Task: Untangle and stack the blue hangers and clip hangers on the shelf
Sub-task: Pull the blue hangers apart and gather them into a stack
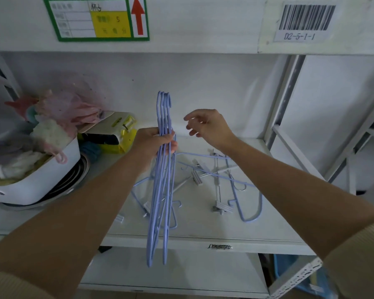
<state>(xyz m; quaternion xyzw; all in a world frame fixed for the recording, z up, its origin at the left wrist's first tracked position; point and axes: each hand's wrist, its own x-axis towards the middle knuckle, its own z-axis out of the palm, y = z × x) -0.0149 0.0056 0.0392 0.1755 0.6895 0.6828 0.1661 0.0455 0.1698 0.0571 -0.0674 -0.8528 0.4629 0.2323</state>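
Closest to me, the person's left hand [154,141] grips a gathered bundle of blue hangers [161,180], fingers curled round the necks so the hooks stand upward together and the bodies hang down past the front edge of the shelf [203,238]. That bundle looks like the sorted part of the job (four or so, hard to count exactly). Just beside it, the right hand [207,126] hovers with its fingers loosely spread, holding nothing. Beyond and below the hands, the rest lies on the shelf board: loose blue hangers [249,209] and grey clip hangers [221,207] crossing one another in a tangle. I judge the work partly done; the clip hangers look untouched. Farther left sits a white tub [37,182] of soft goods, with a yellow box [119,134] behind.
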